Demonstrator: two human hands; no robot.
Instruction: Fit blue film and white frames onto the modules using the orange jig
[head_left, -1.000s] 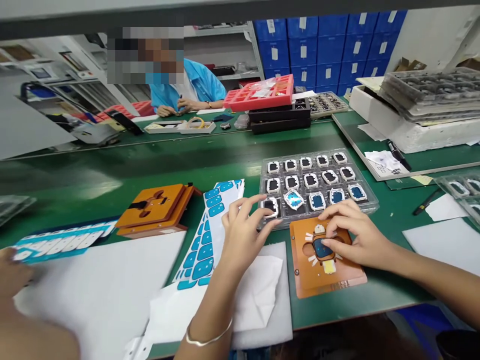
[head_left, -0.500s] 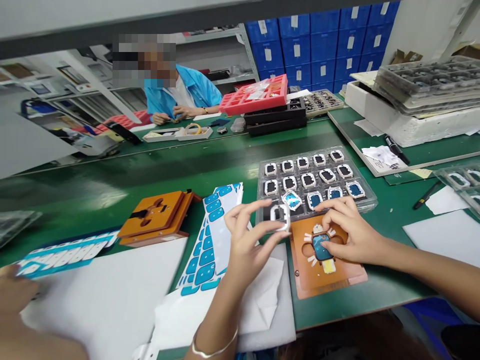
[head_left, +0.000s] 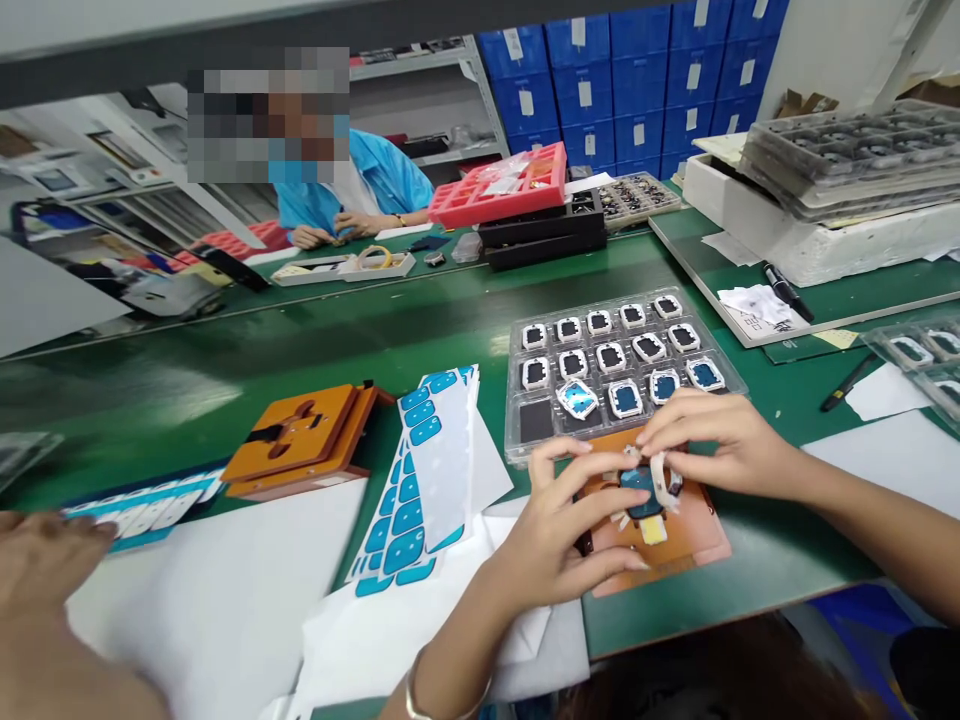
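Observation:
My right hand [head_left: 720,445] pinches a white watch-case-like frame [head_left: 660,482], tilted on edge above the orange fixture plate [head_left: 701,545]. My left hand [head_left: 574,510] reaches over the plate's left side, fingers spread and nothing gripped; its fingertips are at the blue rounded-square piece [head_left: 636,482] seated there. White tabs and a yellow tab [head_left: 654,530] stick out around that piece. Directly behind stands a clear plastic tray [head_left: 739,385] of similar white frames, some with dark insides and some with blue ones. Its front-left pocket [head_left: 535,421] holds no frame.
Blue sticker sheets [head_left: 409,515] lie left of my left arm, near an orange block fixture [head_left: 292,440]. Another person's hand [head_left: 52,560] rests at the left edge. Across the bench sits a co-worker in blue [head_left: 390,170]. A black marker [head_left: 787,290] and stacked trays [head_left: 840,160] are on the right.
The white frame has gone from my left hand to my right, moving right over the fixture. My left hand has moved right and spread its fingers there. My right hand has lifted off the blue piece.

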